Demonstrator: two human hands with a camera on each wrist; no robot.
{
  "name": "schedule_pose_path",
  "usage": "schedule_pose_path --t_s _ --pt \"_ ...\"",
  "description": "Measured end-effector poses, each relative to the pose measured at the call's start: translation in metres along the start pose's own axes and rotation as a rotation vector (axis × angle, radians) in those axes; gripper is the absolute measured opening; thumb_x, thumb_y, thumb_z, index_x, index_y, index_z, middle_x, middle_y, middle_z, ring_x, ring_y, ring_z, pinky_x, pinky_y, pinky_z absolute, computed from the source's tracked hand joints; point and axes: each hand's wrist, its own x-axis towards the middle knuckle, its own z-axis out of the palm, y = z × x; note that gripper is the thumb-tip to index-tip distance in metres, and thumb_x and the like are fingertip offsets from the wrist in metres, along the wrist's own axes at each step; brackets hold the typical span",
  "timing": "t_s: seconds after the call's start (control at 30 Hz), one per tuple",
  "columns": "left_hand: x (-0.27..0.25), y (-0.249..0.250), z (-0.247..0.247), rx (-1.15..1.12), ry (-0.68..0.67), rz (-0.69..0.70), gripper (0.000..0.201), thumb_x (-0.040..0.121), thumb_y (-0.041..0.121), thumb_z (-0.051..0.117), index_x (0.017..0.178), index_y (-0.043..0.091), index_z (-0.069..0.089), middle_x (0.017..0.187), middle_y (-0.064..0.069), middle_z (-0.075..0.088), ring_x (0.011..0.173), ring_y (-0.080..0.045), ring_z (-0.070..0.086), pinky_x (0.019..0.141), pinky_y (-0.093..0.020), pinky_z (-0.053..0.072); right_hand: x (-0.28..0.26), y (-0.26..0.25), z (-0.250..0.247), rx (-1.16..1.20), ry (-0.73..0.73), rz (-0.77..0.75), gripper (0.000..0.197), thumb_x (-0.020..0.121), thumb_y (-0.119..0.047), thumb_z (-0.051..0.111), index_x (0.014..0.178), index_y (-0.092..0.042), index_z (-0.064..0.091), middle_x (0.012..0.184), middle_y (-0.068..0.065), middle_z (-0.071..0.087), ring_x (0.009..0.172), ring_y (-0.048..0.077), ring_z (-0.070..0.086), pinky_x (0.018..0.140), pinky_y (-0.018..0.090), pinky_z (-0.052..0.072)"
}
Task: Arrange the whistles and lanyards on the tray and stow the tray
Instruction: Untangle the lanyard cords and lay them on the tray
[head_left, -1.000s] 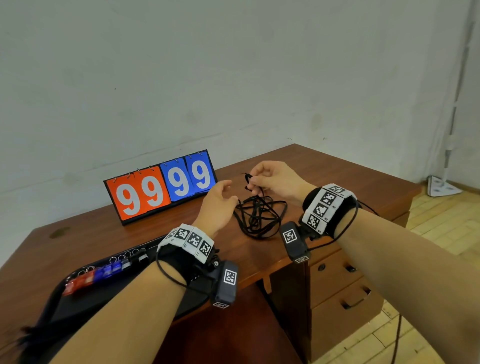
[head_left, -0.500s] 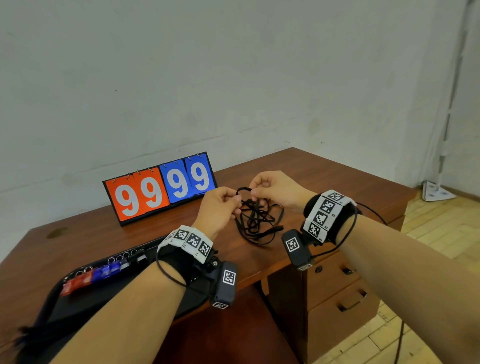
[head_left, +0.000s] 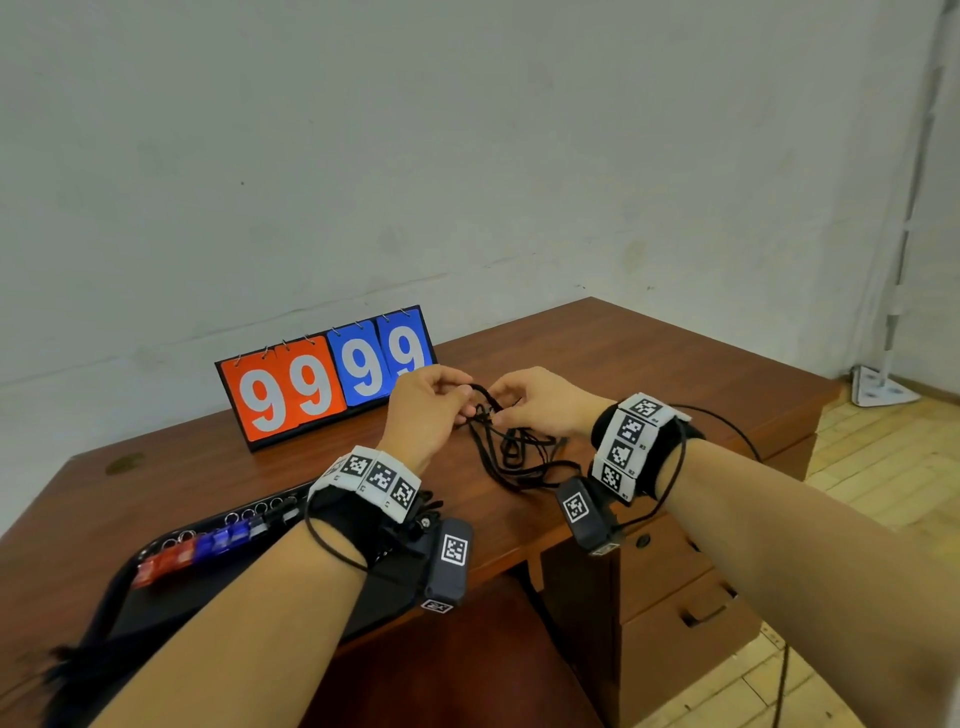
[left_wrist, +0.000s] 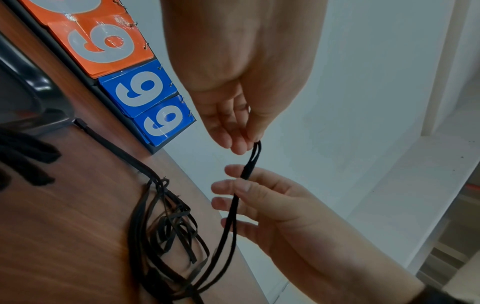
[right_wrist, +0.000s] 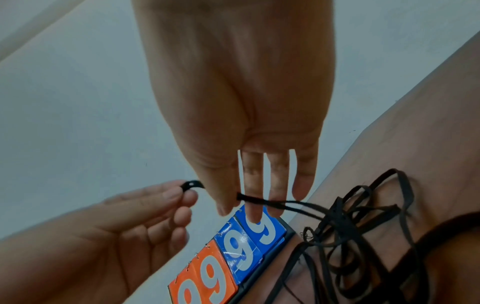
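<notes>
Both hands, the left hand (head_left: 427, 410) and right hand (head_left: 540, 402), pinched one looped end of the tangled black lanyards (head_left: 519, 452) above the tabletop (head_left: 649, 364), apparently teasing a strand free for the tray (head_left: 119, 587) nearby, where the whistles (head_left: 208, 545) already lay.

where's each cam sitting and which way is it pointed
Head: worn on the head, looks down at the desk; both forearms, left hand, right hand.
Left wrist: looks along the left hand at the lanyards.
Right wrist: looks along the right hand.
All share the lanyards and scoreboard.
</notes>
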Motion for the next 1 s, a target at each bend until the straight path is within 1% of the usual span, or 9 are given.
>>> schedule_pose_path --t_s 0.07,0.13,0.23,0.3,0.4,0.5,0.67,0.8,1.0 --pt "0.002 0.0 -0.003 -0.011 0.046 0.012 0.012 0.094 0.005 0.062 0.096 0.014 0.07 0.083 -0.007 0.073 0.07 -0.012 0.071 0.07 -0.025 0.059 0.0 -0.003 0.001 -0.008 0.023 0.004 0.014 0.091 -0.022 0.067 0.101 -0.016 0.073 0.087 -0.002 0.072 0.066 -0.003 0.062 0.065 0.015 0.046" --pt "0.005 0.0 -0.007 -0.018 0.101 0.028 0.012 0.094 0.007 0.061 0.097 0.015 0.069 0.087 -0.005 0.074 0.072 -0.011 0.072 0.069 -0.024 0.058 0.0 -0.005 0.0 -0.022 0.036 0.027 0.013 0.094 -0.023 0.064 0.092 -0.014 0.074 0.072 -0.005 0.069 0.047 -0.006 0.054 0.049 0.007 0.037" --pt "0.008 -0.001 -0.012 -0.037 0.177 0.043 0.012 0.094 0.009 0.062 0.095 0.019 0.069 0.087 -0.002 0.074 0.073 -0.01 0.072 0.073 -0.027 0.06 0.0 -0.002 -0.004 -0.107 0.042 0.086 0.023 0.095 -0.031 0.063 0.08 -0.015 0.071 0.062 -0.006 0.062 0.049 0.002 0.053 0.052 0.017 0.04" --pt "0.009 0.001 -0.013 -0.056 0.224 0.055 0.013 0.094 0.009 0.062 0.093 0.021 0.068 0.085 -0.002 0.073 0.072 -0.01 0.071 0.074 -0.026 0.06 0.002 0.001 -0.006 -0.113 0.056 0.131 0.027 0.095 -0.032 0.06 0.082 -0.012 0.072 0.067 0.002 0.067 0.056 0.013 0.055 0.057 0.028 0.047" --pt "0.008 0.003 -0.012 -0.088 0.222 0.045 0.011 0.095 0.011 0.061 0.099 0.021 0.065 0.091 -0.001 0.072 0.073 -0.009 0.07 0.071 -0.025 0.059 0.004 -0.002 -0.009 0.114 0.125 0.158 0.024 0.098 -0.026 0.055 0.094 -0.009 0.071 0.076 0.006 0.07 0.056 0.014 0.055 0.052 0.025 0.047" --pt "0.007 0.001 -0.007 -0.092 0.128 -0.042 0.024 0.095 0.016 0.06 0.118 0.023 0.058 0.106 0.005 0.068 0.084 -0.012 0.07 0.068 -0.025 0.054 0.004 -0.019 -0.013 0.485 0.191 0.141 0.024 0.1 -0.019 0.051 0.102 -0.002 0.067 0.077 0.007 0.068 0.055 0.013 0.056 0.046 0.021 0.041" --pt "0.0 -0.002 0.003 -0.035 -0.17 -0.115 0.051 0.085 -0.001 0.059 0.132 0.018 0.053 0.121 -0.001 0.066 0.108 -0.018 0.064 0.09 -0.034 0.055 0.004 -0.053 -0.018 0.835 0.171 0.087 0.017 0.101 -0.014 0.049 0.098 -0.002 0.059 0.076 0.012 0.064 0.058 0.017 0.06 0.051 0.025 0.048" --pt "-0.01 -0.002 0.007 0.011 -0.279 -0.077 0.036 0.09 0.004 0.062 0.122 0.02 0.055 0.11 -0.001 0.072 0.106 -0.008 0.064 0.087 -0.02 0.046 0.005 -0.068 -0.02 0.954 0.183 0.056 0.018 0.103 -0.013 0.047 0.098 0.0 0.059 0.077 0.011 0.063 0.057 0.017 0.059 0.051 0.025 0.05" --pt "-0.013 -0.01 -0.009 0.107 -0.18 -0.087 0.017 0.099 0.01 0.051 0.101 0.015 0.067 0.082 -0.001 0.072 0.089 -0.003 0.062 0.078 -0.018 0.038 0.002 -0.068 -0.032 1.025 0.288 0.084 0.02 0.103 -0.015 0.047 0.106 0.001 0.059 0.084 0.014 0.065 0.06 0.018 0.063 0.054 0.027 0.051"
